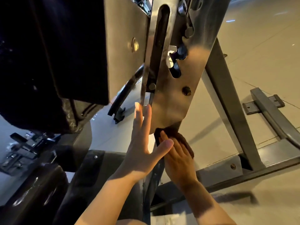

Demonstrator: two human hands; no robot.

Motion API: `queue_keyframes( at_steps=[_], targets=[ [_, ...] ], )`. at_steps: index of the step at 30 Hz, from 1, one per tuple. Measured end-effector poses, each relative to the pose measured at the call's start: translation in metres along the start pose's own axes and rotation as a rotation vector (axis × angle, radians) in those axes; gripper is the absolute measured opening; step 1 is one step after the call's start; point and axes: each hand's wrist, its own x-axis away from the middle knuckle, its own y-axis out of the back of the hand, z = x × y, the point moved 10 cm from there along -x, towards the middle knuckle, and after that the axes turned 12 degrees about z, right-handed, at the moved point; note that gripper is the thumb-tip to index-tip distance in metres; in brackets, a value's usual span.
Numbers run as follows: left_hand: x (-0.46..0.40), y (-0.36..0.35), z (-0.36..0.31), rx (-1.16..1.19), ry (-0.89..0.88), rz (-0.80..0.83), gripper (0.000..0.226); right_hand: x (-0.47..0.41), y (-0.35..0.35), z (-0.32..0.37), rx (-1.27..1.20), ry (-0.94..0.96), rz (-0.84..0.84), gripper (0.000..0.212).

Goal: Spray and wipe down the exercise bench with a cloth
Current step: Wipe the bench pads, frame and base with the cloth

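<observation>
Nearest to the camera are two bare forearms, which reach up toward the metal adjustment plate (178, 98) of the exercise bench. The left hand (142, 143) is flat, with straight fingers; its fingertips touch the lower left edge of the plate and hold nothing. The right hand (177, 156) lies just below the plate and presses a dark brown cloth (183, 138) against the frame there. Its fingers are laid flat on the cloth, not curled around it. The cloth touches the bottom edge of the plate. To the left of the plate hangs the black padded backrest (53, 54). To the right of the plate a grey frame leg (227, 103) goes down to the pale floor (259, 54).
</observation>
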Motion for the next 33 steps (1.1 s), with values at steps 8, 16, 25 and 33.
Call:
queue_keyframes(
  at_steps=[8,16,25,33],
  targets=[
    [0.001,0.003,-0.004,0.003,-0.025,-0.02,0.096,-0.005,0.021,-0.011,0.106,0.147,0.038,0.091],
    [0.003,0.007,-0.005,0.062,-0.093,-0.022,0.093,-0.008,0.035,-0.016,0.034,0.168,-0.057,0.072],
    [0.001,0.006,-0.005,0.083,-0.147,-0.01,0.09,-0.076,0.105,-0.008,0.02,0.072,-0.347,0.049],
    [0.004,0.009,0.0,0.121,-0.075,-0.032,0.083,-0.006,0.003,-0.003,0.098,0.111,-0.014,0.076]
  ],
)
